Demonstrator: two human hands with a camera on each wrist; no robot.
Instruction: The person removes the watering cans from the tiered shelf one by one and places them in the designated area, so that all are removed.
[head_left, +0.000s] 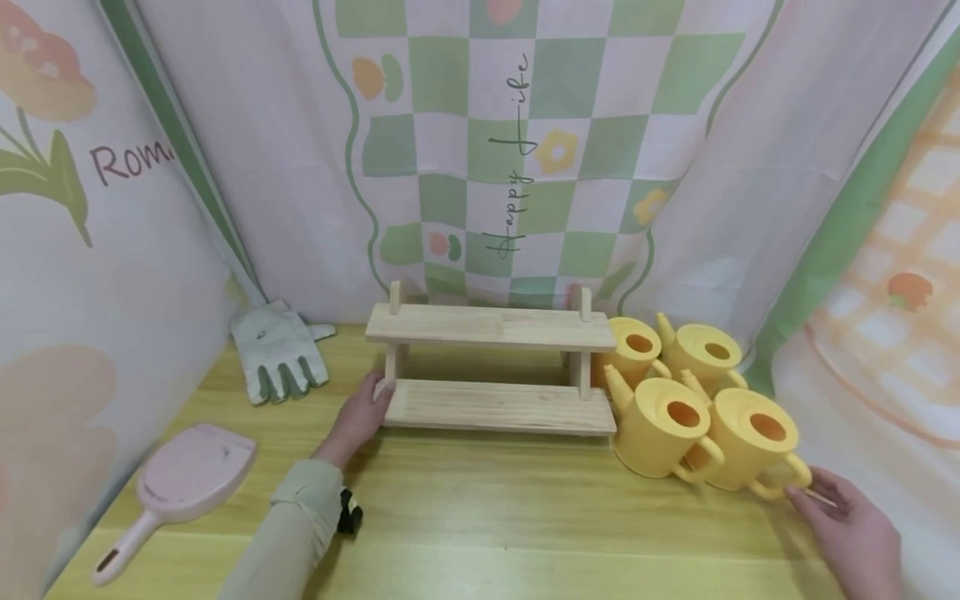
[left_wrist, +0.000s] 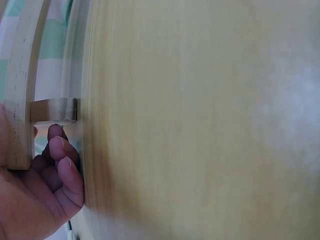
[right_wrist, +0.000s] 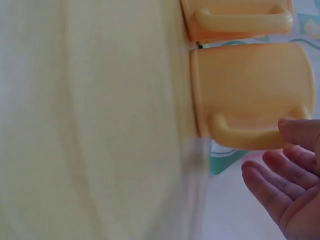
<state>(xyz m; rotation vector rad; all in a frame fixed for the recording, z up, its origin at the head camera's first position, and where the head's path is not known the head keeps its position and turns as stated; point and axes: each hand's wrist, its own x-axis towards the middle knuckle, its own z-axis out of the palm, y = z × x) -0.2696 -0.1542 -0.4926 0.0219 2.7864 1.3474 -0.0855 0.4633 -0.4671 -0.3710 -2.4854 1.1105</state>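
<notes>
A two-tier wooden shelf stands at the back of the table. My left hand grips the left end of its lower board, thumb on top; in the left wrist view the fingers curl beneath the board. Several yellow watering cans cluster at the shelf's right end, spouts pointing to the back left. By the handle of the front right watering can is my right hand. The right wrist view has its thumb at the handle and the other fingers spread apart below it.
A grey-white work glove lies at the back left. In front of it sits a pink dustpan with its handle toward the near left. Printed curtains hang behind the table and along both sides.
</notes>
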